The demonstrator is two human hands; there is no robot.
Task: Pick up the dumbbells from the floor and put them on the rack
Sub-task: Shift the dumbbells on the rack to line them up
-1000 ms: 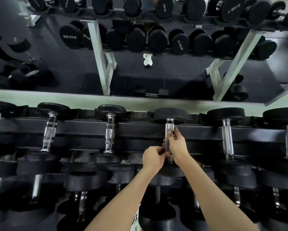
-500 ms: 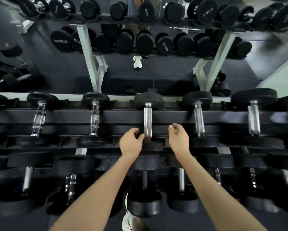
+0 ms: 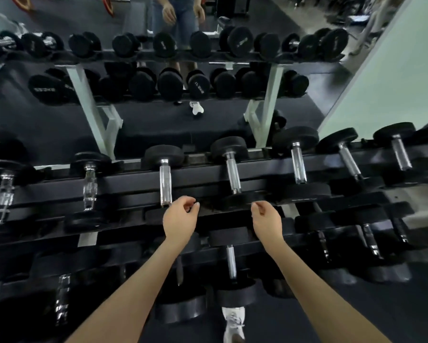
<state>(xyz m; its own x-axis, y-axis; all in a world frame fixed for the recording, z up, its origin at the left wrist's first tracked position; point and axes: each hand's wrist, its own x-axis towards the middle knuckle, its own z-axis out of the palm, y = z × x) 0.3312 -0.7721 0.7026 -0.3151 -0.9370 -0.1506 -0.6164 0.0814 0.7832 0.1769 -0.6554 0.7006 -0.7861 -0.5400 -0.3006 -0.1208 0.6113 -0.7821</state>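
The dumbbell [image 3: 165, 179] lies on the top tier of the rack [image 3: 124, 180] — black round heads, a shiny chrome handle pointing toward the person. The left hand [image 3: 180, 219] hangs just beside the handle's near end, fingers loosely curled, holding nothing. The right hand [image 3: 267, 220] is apart to the right, also half curled and empty. The dumbbell's near head is hidden behind the left hand — and the lower tiers are dark and blurred.

Seven dumbbells [image 3: 165, 180] line the rack's [image 3: 124, 180] top tier, two empty hands [image 3: 179, 220] below, one white shoe [image 3: 233, 321].
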